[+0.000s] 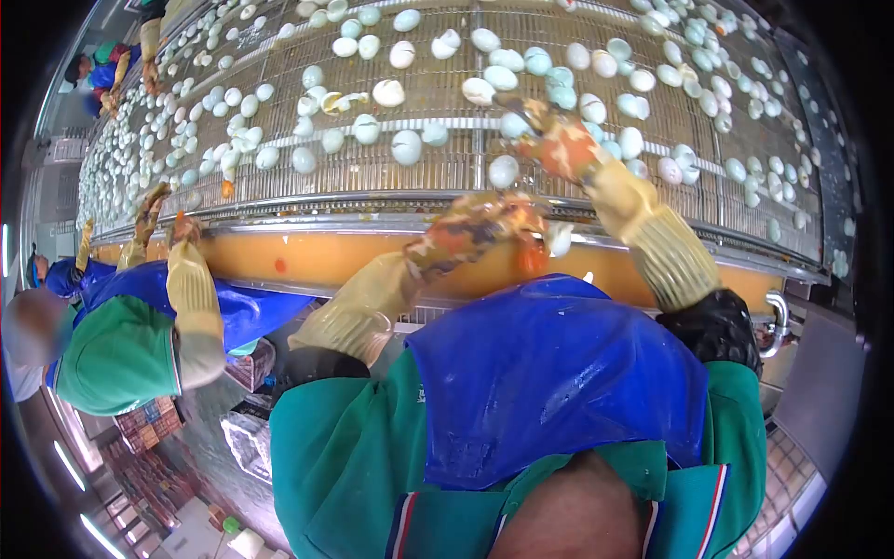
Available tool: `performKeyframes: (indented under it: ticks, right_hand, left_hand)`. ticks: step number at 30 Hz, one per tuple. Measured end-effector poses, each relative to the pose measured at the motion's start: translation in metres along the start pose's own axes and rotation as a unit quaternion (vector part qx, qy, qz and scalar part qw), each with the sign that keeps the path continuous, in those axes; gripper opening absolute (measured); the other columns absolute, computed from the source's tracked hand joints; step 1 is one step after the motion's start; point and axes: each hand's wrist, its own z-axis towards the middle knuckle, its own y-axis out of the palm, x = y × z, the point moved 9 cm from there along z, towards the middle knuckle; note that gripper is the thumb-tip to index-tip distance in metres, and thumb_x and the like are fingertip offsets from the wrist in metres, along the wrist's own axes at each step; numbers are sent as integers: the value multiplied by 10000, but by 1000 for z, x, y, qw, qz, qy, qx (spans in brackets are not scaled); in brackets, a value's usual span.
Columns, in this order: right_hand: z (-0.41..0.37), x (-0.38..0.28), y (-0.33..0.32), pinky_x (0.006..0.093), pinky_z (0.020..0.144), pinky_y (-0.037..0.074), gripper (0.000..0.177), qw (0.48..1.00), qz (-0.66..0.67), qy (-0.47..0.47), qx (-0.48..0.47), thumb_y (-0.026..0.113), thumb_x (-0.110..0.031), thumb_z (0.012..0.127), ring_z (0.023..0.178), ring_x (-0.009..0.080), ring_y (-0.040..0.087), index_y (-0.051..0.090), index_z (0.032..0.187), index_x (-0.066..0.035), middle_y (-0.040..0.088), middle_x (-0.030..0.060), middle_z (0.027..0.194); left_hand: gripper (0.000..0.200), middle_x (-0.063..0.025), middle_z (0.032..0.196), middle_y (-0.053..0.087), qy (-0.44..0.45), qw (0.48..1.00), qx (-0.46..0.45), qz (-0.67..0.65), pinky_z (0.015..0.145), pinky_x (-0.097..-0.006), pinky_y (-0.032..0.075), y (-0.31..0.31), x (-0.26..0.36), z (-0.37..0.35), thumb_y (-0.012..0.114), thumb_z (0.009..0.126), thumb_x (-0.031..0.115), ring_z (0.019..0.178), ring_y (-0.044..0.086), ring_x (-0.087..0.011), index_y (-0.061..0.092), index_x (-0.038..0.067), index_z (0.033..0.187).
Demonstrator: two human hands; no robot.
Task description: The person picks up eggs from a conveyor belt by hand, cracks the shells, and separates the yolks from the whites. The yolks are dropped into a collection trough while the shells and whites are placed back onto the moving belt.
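Observation:
Both my hands wear soiled cream rubber gloves with orange-brown stains. My left hand (pixel 480 226) is over the orange-filled trough at the belt's near edge, fingers curled and slightly blurred; what lies inside them is hidden. Just below its fingertips is a bright orange yolk (pixel 532 257), and a white piece of eggshell (pixel 560 239) shows beside them. Over the mesh conveyor belt (pixel 372 172), my right hand (pixel 562 144) reaches out with fingers apart around a pale egg (pixel 513 125). Another whitish egg (pixel 479 91) lies just past its fingertips.
Many pale blue and white eggs, several cracked, are scattered across the belt. A metal rail (pixel 372 222) runs between belt and trough (pixel 317 261). At the left, a co-worker in a green shirt (pixel 121 359) reaches to the same belt; more people stand farther along. A bent metal pipe (pixel 777 324) is at right.

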Motion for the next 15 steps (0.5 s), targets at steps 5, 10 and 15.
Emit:
performKeyframes:
  ticks: [5,10,15]
  right_hand:
    - [-45,-20,-29,306,849,439,408,928,-303,-213,-37,532,-132,871,1021,219,546,454,1256,-19,554,135,1148]
    - [-89,-13,3,343,894,437,453,801,-510,-310,-32,554,-45,821,1057,249,532,452,1261,-18,555,156,1148]
    - [-133,-7,-5,386,857,452,296,674,-658,-334,-33,491,-107,827,1008,286,551,557,1104,-23,560,151,1126]
  left_hand:
    - [393,-131,1127,563,8,985,166,-53,753,-294,527,-13,4,23,542,909,164,907,605,-189,456,32,1269]
    - [434,-56,1033,609,23,929,108,353,725,-238,478,63,12,50,559,895,162,847,569,-89,431,17,1283]
    - [472,-104,1176,551,95,970,81,208,889,-296,417,109,14,30,570,889,201,1010,542,-194,421,12,1295]
